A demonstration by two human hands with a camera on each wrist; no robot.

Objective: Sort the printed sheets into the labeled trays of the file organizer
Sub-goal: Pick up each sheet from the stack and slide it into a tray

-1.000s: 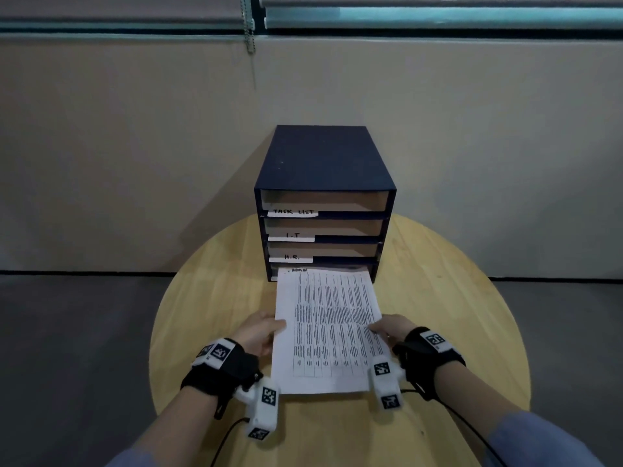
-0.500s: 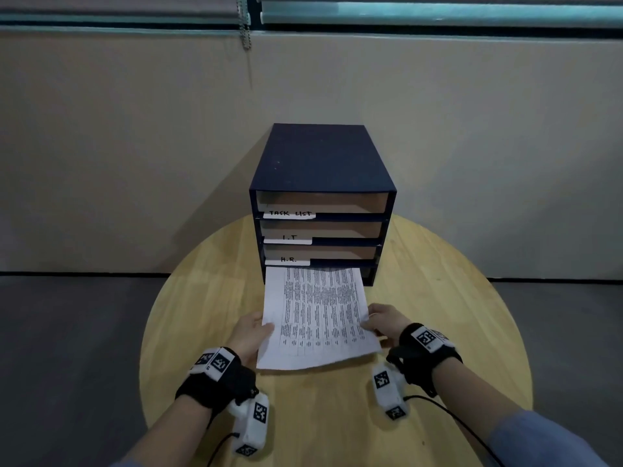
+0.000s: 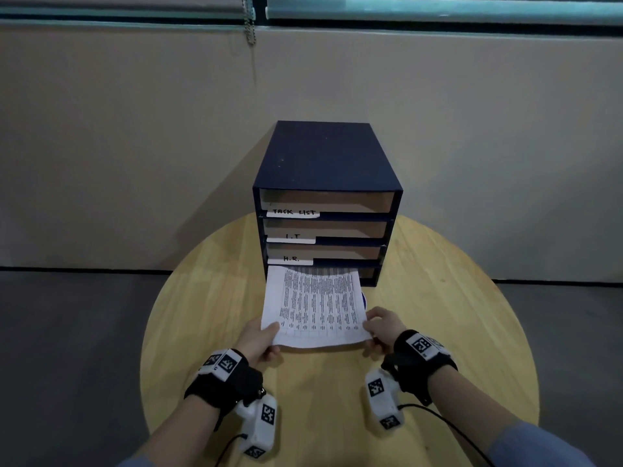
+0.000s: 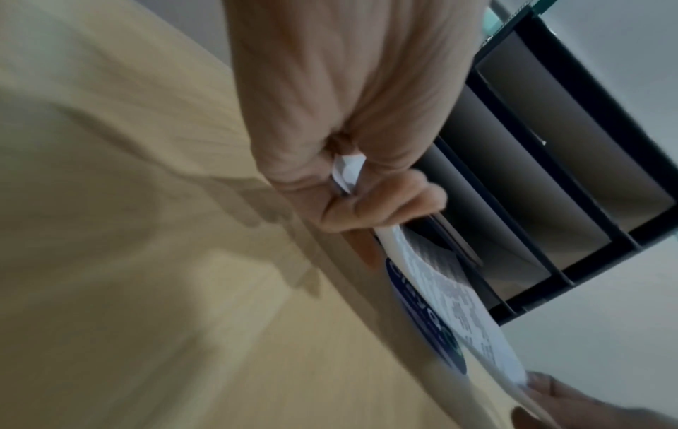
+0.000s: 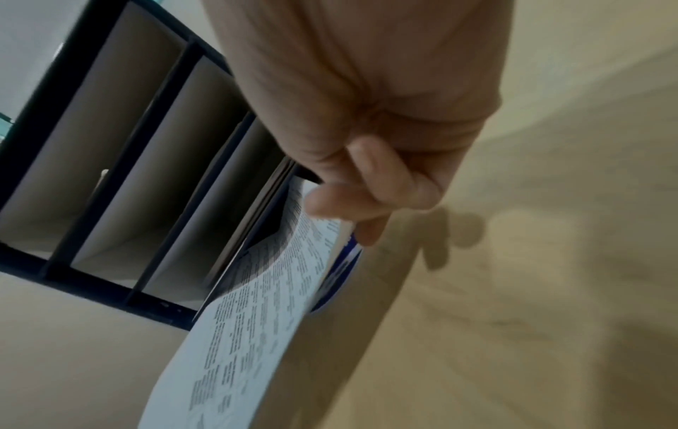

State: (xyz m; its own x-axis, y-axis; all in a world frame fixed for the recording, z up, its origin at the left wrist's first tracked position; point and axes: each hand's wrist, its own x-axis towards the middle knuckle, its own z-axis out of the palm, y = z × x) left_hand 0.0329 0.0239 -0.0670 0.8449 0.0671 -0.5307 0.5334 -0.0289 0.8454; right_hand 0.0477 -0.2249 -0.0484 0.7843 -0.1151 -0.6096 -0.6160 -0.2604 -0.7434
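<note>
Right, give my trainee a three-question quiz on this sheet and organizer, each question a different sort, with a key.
1. True or false: the printed sheet is held by one hand only.
2. The sheet's far edge enters which tray of the file organizer? A) TASK LIST B) I.T C) H.R. D) the bottom one
3. Fill in: the label just above the sheet's far edge reads ___.

Key:
1. False: the left hand and the right hand each pinch a near corner.
2. D
3. H.R.
</note>
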